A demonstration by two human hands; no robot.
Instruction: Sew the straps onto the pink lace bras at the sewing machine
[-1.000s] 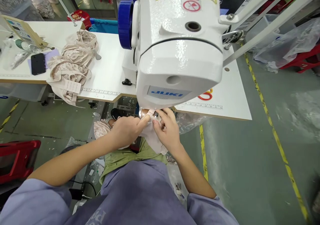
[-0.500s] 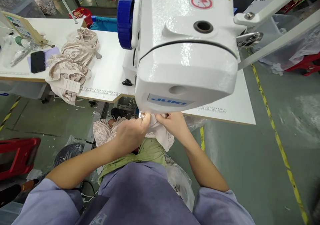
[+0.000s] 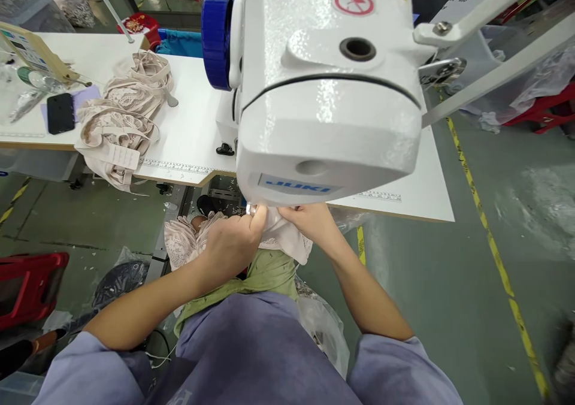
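Note:
Just below the front of the white sewing machine [image 3: 326,135], both hands grip a pale beige lace garment [image 3: 287,237]. My left hand [image 3: 236,237] is closed on its near left part, with a small shiny metal piece beside the fingertips. My right hand [image 3: 312,222] pinches the cloth on the right side, thumb pointing left. A lacy part of the garment hangs to the left of my left hand, and a smooth flap droops under my right hand. The machine head hides the needle area and some of the fingertips.
A heap of beige lace garments [image 3: 119,123] with a paper tag lies on the white table [image 3: 188,117] at left. Beyond it are a phone [image 3: 60,113] and a control panel [image 3: 31,48]. A red stool [image 3: 31,288] stands lower left. The blue handwheel [image 3: 217,41] juts from the machine.
The whole view has shifted slightly, so the machine and table appear a little further left. Both hands keep their hold on the garment, and the flap under my right hand sits slightly higher.

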